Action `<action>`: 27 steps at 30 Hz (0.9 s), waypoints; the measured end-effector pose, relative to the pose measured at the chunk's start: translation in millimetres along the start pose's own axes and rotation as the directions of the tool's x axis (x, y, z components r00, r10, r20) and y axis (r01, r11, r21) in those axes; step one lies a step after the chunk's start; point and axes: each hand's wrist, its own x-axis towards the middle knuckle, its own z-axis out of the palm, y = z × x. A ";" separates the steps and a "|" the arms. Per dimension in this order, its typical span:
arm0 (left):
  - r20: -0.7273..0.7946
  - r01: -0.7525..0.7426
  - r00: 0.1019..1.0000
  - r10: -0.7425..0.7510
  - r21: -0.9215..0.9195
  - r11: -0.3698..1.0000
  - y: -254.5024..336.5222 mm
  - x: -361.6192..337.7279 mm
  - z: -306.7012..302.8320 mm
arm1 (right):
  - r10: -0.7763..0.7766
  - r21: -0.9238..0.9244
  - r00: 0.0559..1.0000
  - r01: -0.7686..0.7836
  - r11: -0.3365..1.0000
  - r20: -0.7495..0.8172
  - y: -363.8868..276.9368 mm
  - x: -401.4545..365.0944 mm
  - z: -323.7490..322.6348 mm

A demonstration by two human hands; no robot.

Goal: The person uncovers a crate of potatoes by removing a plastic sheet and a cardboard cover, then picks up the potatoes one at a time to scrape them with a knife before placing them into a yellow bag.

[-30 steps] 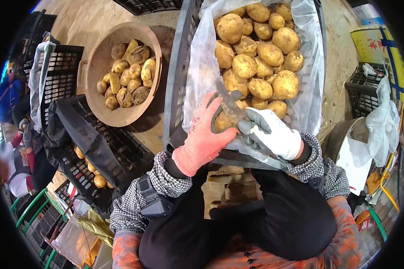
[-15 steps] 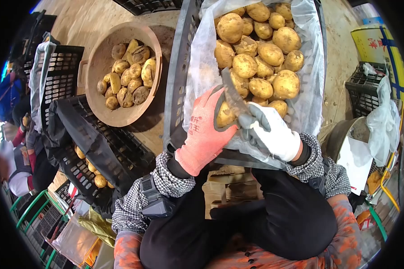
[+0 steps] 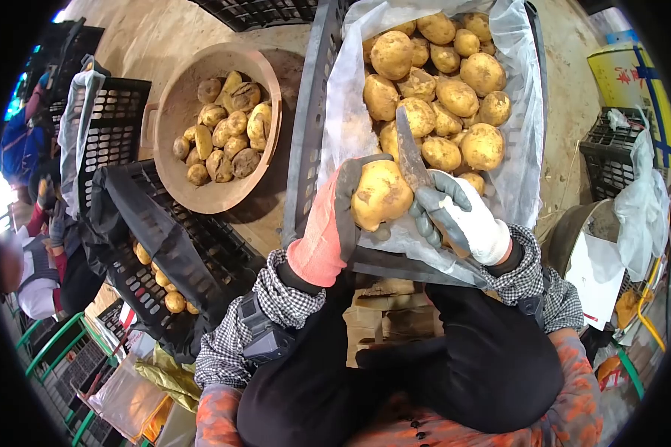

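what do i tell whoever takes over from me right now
Left hand: shut on a potato, uncut.
Right hand: shut on a knife, blade up beside that potato.
Crate ahead: bag-lined, full of potatoes.
Bowl on the left: a smaller heap, some seemingly cut.
Done, it seems: the bowl's heap. Left: the held potato, the crate.

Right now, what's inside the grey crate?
A clear plastic liner heaped with potatoes. The held potato, the knife, left hand and right hand cover its near end; the crate floor is hidden.
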 end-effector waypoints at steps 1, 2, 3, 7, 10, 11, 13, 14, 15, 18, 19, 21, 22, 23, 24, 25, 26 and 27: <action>0.030 0.034 0.999 -0.034 -0.002 0.999 5.8 -0.9 -0.5 | -0.005 -0.009 1.000 0.005 1.000 -0.004 2.4 0.8 -0.9; 0.031 0.034 0.999 -0.034 -0.005 0.999 4.2 -0.3 1.6 | -0.011 -0.019 1.000 0.011 1.000 -0.009 3.2 1.2 -1.9; 0.012 -0.015 1.000 0.016 -0.112 0.994 1.5 0.4 5.6 | -0.009 -0.022 1.000 0.009 1.000 -0.012 1.5 0.7 -1.5; 0.086 -0.183 0.978 0.189 -0.067 0.981 -8.2 -1.3 2.5 | -0.026 -0.256 1.000 0.021 0.966 -0.016 2.2 -1.2 -6.1; 0.062 -0.222 0.973 0.220 0.014 0.975 -14.2 3.5 2.4 | -0.023 -0.295 0.999 0.032 0.955 0.034 -1.6 -3.3 -3.2; 0.064 -0.221 0.973 0.220 0.018 0.975 -12.4 2.5 3.0 | -0.009 -0.246 0.998 0.022 0.969 0.057 -3.8 -3.5 -0.4; 0.028 -0.161 0.987 0.161 -0.007 0.987 -1.1 -1.0 9.7 | -0.018 -0.203 1.000 0.018 0.979 0.002 -5.2 -2.7 2.0; 0.030 -0.162 0.986 0.162 -0.007 0.987 -1.9 -0.9 8.9 | -0.022 -0.161 0.998 0.013 0.987 -0.052 -5.8 -2.4 2.1; 0.041 -0.180 0.983 0.180 0.000 0.984 -3.9 -1.0 7.5 | -0.021 -0.163 0.998 0.012 0.987 -0.051 -5.9 -2.5 0.9; 0.037 -0.165 0.986 0.165 0.003 0.986 -4.8 -3.5 7.3 | -0.014 -0.177 1.000 0.016 0.984 0.010 -2.2 -5.2 -4.5; 0.029 -0.137 0.990 0.137 -0.001 0.991 -4.0 -3.4 7.3 | -0.018 -0.221 0.997 0.035 0.975 0.078 -3.9 -2.7 -8.3; 0.020 -0.146 0.989 0.146 0.006 0.989 -10.4 -1.0 5.1 | -0.018 -0.351 0.996 0.048 0.935 0.090 -1.9 -3.7 -5.6; 0.008 -0.158 0.987 0.158 0.014 0.987 -11.8 -0.3 4.7 | -0.016 -0.475 0.994 0.064 0.878 0.104 -1.1 -3.9 -2.7; 0.007 -0.159 0.987 0.159 0.014 0.987 -11.9 -1.9 5.7 | 0.062 -0.236 0.996 -0.047 0.971 0.059 -3.1 -4.7 3.4; -0.004 -0.134 0.991 0.134 -0.025 0.991 -5.3 -3.7 10.9 | 0.059 -0.238 0.996 -0.043 0.970 0.061 -2.7 -3.4 6.1; -0.013 -0.106 0.994 0.105 -0.064 0.992 -2.4 -4.5 14.5 | 0.061 -0.137 0.998 -0.057 0.989 0.027 -1.1 -2.6 8.2; -0.014 -0.104 0.995 0.103 -0.066 0.992 -6.1 -2.9 16.0 | 0.070 -0.035 0.997 -0.071 0.997 -0.007 0.0 -2.5 9.0; -0.033 -0.192 0.981 0.193 0.039 0.981 -12.5 0.2 17.0 | 0.074 -0.036 0.997 -0.075 0.997 -0.008 -1.6 -3.5 8.7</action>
